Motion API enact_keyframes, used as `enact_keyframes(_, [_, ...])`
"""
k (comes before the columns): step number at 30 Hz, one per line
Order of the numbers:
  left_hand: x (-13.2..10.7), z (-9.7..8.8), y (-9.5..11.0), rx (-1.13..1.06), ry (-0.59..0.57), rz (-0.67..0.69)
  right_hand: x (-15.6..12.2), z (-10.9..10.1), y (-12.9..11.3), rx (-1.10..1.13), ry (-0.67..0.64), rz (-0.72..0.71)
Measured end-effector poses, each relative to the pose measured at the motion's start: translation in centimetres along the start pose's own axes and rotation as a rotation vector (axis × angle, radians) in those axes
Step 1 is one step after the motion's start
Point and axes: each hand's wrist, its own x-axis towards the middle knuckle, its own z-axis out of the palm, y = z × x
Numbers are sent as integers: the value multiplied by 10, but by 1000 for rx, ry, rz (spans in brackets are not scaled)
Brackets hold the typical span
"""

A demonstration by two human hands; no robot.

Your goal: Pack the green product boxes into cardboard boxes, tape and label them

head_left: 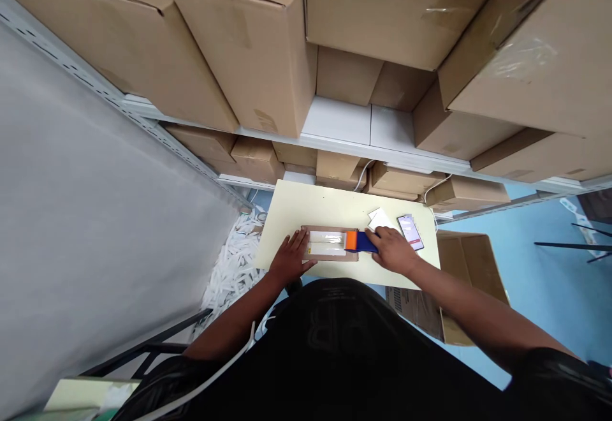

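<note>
A small, flat cardboard box [329,258] lies on the cream table. On its top is a white area [327,237] with a shiny clear strip along it. My left hand [291,255] presses on the box's left end, fingers stretched out and thumb along the near edge. My right hand [389,249] is closed around the blue end of what looks like a tape dispenser [358,241]. Its orange end rests over the right part of the box. A phone [410,232] with a lit screen and some white cards [380,219] lie beyond my right hand.
Shelves [335,121] stacked with large cardboard boxes [248,44] rise behind the table [296,201]. An open carton [471,261] stands on the floor to the right. White paper scraps [234,258] cover the floor at left, beside a grey wall [95,185].
</note>
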Motion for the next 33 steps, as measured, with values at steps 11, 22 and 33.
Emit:
enact_keyframes(11, [2,4,-5,24,-31,31,-36,43,60,-7,-126,37])
enact_keyframes(22, [1,4,-7,-105,-25,51,-20,107,43,87,-270,168])
enact_keyframes(33, [-21,35,-38,-863,-138,-336,-15,154,42,364,-196,597])
